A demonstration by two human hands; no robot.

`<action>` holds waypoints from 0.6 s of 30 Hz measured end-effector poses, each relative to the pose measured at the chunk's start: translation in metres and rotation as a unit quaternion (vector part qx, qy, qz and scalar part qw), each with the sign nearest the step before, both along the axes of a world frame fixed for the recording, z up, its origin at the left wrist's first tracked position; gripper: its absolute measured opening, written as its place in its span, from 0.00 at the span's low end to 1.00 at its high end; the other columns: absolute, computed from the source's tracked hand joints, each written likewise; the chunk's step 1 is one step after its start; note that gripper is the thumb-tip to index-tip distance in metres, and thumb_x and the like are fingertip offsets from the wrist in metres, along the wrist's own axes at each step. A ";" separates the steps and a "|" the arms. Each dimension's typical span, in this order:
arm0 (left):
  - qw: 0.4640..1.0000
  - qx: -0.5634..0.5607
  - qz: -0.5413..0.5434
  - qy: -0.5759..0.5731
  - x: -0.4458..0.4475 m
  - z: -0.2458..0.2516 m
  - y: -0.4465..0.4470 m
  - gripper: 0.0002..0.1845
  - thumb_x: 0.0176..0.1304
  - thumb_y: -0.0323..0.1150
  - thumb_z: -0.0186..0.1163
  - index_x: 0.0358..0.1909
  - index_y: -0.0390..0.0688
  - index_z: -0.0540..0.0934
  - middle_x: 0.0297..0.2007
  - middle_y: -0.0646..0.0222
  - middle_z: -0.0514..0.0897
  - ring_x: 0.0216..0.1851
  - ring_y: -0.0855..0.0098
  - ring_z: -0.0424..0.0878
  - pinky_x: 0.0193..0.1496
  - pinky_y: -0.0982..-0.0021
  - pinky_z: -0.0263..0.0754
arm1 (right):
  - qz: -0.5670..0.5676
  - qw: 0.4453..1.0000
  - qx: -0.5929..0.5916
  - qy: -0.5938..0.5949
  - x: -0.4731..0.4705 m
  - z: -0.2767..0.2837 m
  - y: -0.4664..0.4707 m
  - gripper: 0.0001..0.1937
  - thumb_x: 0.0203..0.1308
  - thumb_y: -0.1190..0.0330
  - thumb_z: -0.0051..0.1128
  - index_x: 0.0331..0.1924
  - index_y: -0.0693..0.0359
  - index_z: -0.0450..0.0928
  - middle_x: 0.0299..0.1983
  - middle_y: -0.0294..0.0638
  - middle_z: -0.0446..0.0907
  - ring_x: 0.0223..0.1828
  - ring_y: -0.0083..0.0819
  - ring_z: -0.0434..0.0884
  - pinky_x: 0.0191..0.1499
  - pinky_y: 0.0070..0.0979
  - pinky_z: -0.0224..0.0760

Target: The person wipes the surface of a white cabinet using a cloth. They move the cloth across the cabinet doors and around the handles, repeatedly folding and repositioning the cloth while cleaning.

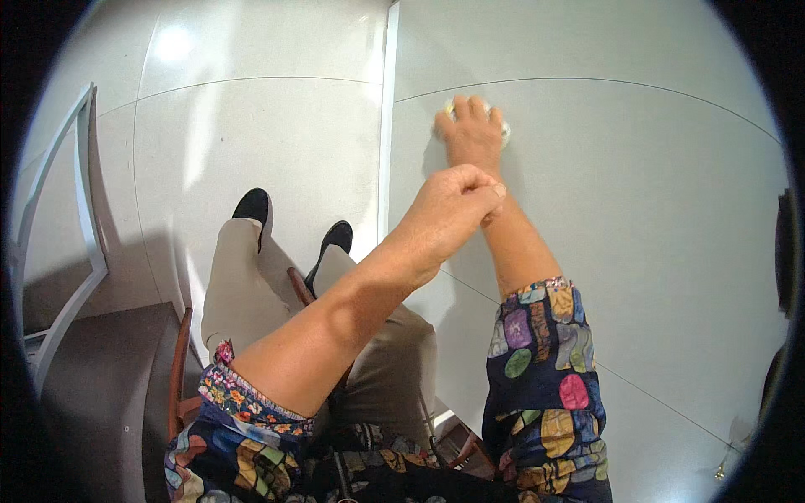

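Note:
My right hand (468, 129) is spread with its palm down over a small white and yellowish item, perhaps a bunched cloth (506, 134). Only the edges of that item show beyond the fingers, slightly blurred. Both rest against a broad pale grey surface (629, 207). My left hand (462, 195) crosses in front of my right wrist, its fingers curled and the thumb laid over them. Nothing shows in the left hand. Whether it touches the wrist, I cannot tell.
A white edge strip (385, 157) borders the grey surface on the left. Beyond it lie the tiled floor (302, 144), a person's trousered legs and black shoes (251, 204), a wooden chair part (182, 377), a dark cabinet (100, 377) and a white angular frame (85, 170). Dark objects (784, 251) line the right rim.

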State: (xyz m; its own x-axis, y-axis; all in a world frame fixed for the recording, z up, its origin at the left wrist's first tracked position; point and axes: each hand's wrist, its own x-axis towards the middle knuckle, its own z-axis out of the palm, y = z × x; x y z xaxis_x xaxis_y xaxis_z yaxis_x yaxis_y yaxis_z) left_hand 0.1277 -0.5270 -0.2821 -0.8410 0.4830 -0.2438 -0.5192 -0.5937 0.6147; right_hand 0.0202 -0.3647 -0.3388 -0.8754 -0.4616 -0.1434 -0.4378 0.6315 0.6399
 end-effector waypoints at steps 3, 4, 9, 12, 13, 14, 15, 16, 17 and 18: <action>0.999 0.029 -0.006 -0.019 -0.005 0.004 0.003 0.13 0.73 0.43 0.63 0.42 0.43 0.85 0.37 0.71 0.87 0.40 0.78 0.81 0.47 0.72 0.73 | -0.034 0.997 0.041 -0.061 0.044 -0.001 0.017 0.12 0.63 0.58 0.60 0.48 0.46 0.85 0.57 0.36 0.77 0.64 0.37 0.70 0.63 0.45 0.60; 0.999 0.038 0.001 -0.035 -0.006 0.004 0.006 0.13 0.72 0.43 0.63 0.42 0.43 0.85 0.37 0.72 0.87 0.38 0.79 0.81 0.44 0.74 0.73 | -0.059 0.995 0.046 -0.071 0.056 -0.004 0.021 0.12 0.63 0.58 0.59 0.48 0.47 0.86 0.56 0.36 0.77 0.64 0.36 0.70 0.63 0.45 0.60; 0.995 0.031 0.003 -0.090 0.000 -0.007 0.006 0.13 0.72 0.43 0.62 0.41 0.44 0.85 0.36 0.74 0.87 0.40 0.79 0.82 0.45 0.75 0.73 | -0.027 0.998 -0.025 -0.051 0.074 0.003 0.036 0.11 0.62 0.61 0.61 0.47 0.47 0.86 0.56 0.35 0.78 0.64 0.36 0.72 0.63 0.45 0.61; 0.996 -0.006 -0.003 -0.092 -0.005 -0.017 0.002 0.12 0.72 0.42 0.61 0.43 0.45 0.85 0.37 0.72 0.87 0.41 0.77 0.82 0.48 0.73 0.73 | 0.021 0.998 -0.055 -0.010 0.068 0.031 0.038 0.13 0.59 0.64 0.65 0.48 0.45 0.86 0.59 0.35 0.79 0.65 0.37 0.73 0.63 0.46 0.62; 0.996 -0.005 0.000 -0.089 -0.005 -0.018 0.003 0.12 0.72 0.42 0.61 0.44 0.45 0.85 0.37 0.72 0.87 0.41 0.77 0.82 0.49 0.72 0.74 | 0.041 0.997 -0.056 0.032 0.065 0.046 0.038 0.13 0.59 0.65 0.66 0.49 0.44 0.86 0.60 0.35 0.79 0.65 0.38 0.74 0.63 0.47 0.62; 0.996 -0.011 -0.005 -0.090 -0.012 -0.026 0.000 0.12 0.72 0.42 0.61 0.44 0.44 0.85 0.37 0.71 0.87 0.41 0.76 0.83 0.49 0.71 0.74 | 0.029 0.997 -0.043 0.065 0.053 0.053 0.035 0.14 0.58 0.65 0.67 0.49 0.43 0.87 0.61 0.35 0.79 0.66 0.38 0.74 0.63 0.47 0.63; 0.996 -0.014 -0.002 -0.091 -0.013 -0.027 0.001 0.12 0.72 0.42 0.61 0.44 0.44 0.85 0.37 0.71 0.87 0.41 0.76 0.83 0.49 0.70 0.75 | 0.045 0.993 -0.044 0.100 0.046 0.069 0.033 0.15 0.58 0.66 0.67 0.49 0.42 0.87 0.62 0.35 0.79 0.66 0.38 0.74 0.63 0.48 0.63; 0.996 -0.016 0.002 -0.092 -0.013 -0.030 0.001 0.12 0.72 0.42 0.61 0.44 0.44 0.85 0.37 0.70 0.87 0.41 0.75 0.83 0.50 0.69 0.75 | 0.031 0.992 -0.053 0.114 0.039 0.087 0.031 0.15 0.57 0.67 0.68 0.50 0.42 0.87 0.62 0.35 0.79 0.66 0.38 0.74 0.64 0.48 0.63; 0.995 -0.005 0.004 -0.100 -0.013 -0.032 0.001 0.13 0.72 0.42 0.62 0.44 0.43 0.85 0.37 0.70 0.87 0.41 0.75 0.83 0.49 0.69 0.76 | 0.036 0.987 -0.070 0.137 0.033 0.106 0.029 0.16 0.57 0.68 0.69 0.50 0.42 0.86 0.63 0.36 0.79 0.66 0.39 0.75 0.64 0.48 0.63; 0.995 -0.022 0.000 -0.099 -0.013 -0.034 0.002 0.13 0.72 0.42 0.62 0.44 0.43 0.85 0.36 0.69 0.87 0.41 0.75 0.83 0.49 0.70 0.76 | 0.017 0.981 -0.001 0.192 0.030 0.123 0.026 0.25 0.53 0.70 0.72 0.54 0.32 0.83 0.65 0.31 0.78 0.68 0.36 0.74 0.64 0.45 0.64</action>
